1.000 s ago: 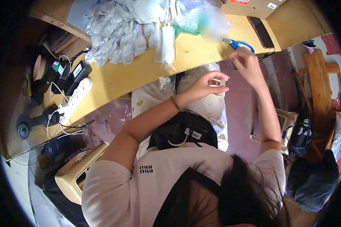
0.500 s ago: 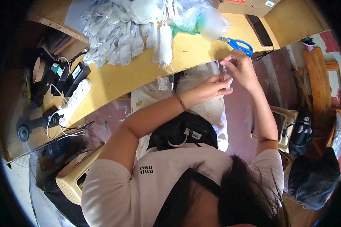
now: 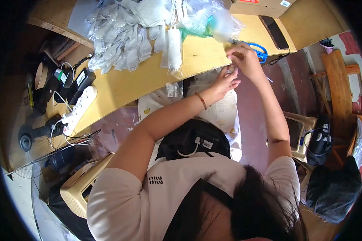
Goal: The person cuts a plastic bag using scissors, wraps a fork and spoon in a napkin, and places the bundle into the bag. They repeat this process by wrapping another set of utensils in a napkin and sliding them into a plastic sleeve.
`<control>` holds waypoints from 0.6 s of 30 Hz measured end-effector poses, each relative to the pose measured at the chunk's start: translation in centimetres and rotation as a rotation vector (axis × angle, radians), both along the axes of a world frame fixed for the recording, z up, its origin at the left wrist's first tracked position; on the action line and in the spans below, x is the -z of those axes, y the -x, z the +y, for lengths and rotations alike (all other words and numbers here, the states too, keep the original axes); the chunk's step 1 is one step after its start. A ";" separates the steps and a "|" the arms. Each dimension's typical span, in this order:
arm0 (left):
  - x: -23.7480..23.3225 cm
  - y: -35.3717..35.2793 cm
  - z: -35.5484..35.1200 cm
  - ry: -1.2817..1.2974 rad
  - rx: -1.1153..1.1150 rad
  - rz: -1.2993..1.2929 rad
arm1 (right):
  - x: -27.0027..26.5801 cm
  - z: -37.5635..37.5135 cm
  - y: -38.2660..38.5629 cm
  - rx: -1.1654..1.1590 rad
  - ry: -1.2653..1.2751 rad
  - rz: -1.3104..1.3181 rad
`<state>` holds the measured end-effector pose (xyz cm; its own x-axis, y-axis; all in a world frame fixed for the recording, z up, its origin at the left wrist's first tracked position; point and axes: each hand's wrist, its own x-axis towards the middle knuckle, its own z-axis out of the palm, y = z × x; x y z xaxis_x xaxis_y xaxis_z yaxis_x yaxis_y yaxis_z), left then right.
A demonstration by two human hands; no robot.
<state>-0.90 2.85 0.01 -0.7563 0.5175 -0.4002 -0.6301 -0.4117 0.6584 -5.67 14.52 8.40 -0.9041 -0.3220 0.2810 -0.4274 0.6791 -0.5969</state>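
My left hand [image 3: 224, 85] is over my lap just below the table edge, fingers curled and pinched at a small clear piece that is mostly hidden. Right beside it, my right hand [image 3: 246, 61] is closed at the table edge, thumb and fingertips pressed together close to the left fingertips. What the two hands hold cannot be made out. A thin white strip [image 3: 269, 79] pokes out past the right wrist. Behind the right hand lie blue-handled scissors [image 3: 262, 51], partly covered by it. A white roll in a clear sleeve [image 3: 174, 48] hangs over the table edge.
A heap of clear-wrapped white plastic spoons [image 3: 128, 36] covers the table's [image 3: 108, 86] back left. Clear and green plastic bags [image 3: 199, 26] lie beside it. A phone [image 3: 274, 32] and cardboard box [image 3: 261, 7] are at back right. A power strip [image 3: 80, 108] with cables sits left.
Both hands have moved up and slightly left, toward the table edge, with the right hand now over part of the scissors. The thin white strip has come into view by the right wrist.
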 end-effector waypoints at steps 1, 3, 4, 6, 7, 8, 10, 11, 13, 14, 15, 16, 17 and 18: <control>0.0 0.2 -0.2 0.001 -0.004 -0.005 | -0.4 -0.5 -0.2 0.043 0.007 0.041; 0.2 0.4 -0.5 0.003 -0.008 -0.016 | -0.7 -1.2 -0.8 0.147 0.000 0.128; 0.6 0.6 -0.5 -0.015 -0.004 -0.023 | -0.5 -1.5 -1.0 0.208 -0.013 0.177; 1.9 0.8 -0.6 -0.049 -0.001 -0.035 | -0.6 -2.1 -1.7 0.308 0.033 0.144; 2.1 0.7 -0.9 -0.071 0.009 -0.013 | -0.7 -2.3 -2.5 0.348 0.090 0.061; 2.5 0.3 -1.3 -0.094 0.019 0.007 | -0.7 -2.5 -3.4 0.388 0.147 -0.023; 2.3 -0.5 -2.6 -0.113 0.090 0.049 | 1.0 -3.0 -5.1 0.416 0.437 -0.061; 2.0 -1.1 -3.7 -0.110 0.150 0.069 | 2.8 -3.0 -5.7 0.430 0.562 -0.094; 0.2 -2.5 -6.0 -0.074 0.295 0.052 | 3.8 -3.6 -7.2 0.493 0.852 -0.274; -0.8 -3.5 -7.1 -0.038 0.383 0.064 | 3.6 -4.3 -8.1 0.541 1.015 -0.424; -1.6 -4.5 -8.2 -0.002 0.471 0.077 | 4.5 -4.6 -8.4 0.585 1.068 -0.433; -2.2 -5.4 -9.2 0.035 0.557 0.089 | 4.8 -5.0 -8.6 0.633 1.078 -0.478; -2.7 -6.4 -10.1 0.049 0.616 0.244 | 4.9 -5.3 -8.6 0.644 1.058 -0.535; -3.1 -7.2 -11.1 0.064 0.673 0.400 | 4.8 -5.5 -8.5 0.653 1.037 -0.592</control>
<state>6.32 -8.22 3.07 -0.3811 0.9009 -0.2077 -0.4405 0.0206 0.8975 2.86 8.97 3.58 -0.8776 0.3277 -0.3500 0.2926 -0.2121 -0.9324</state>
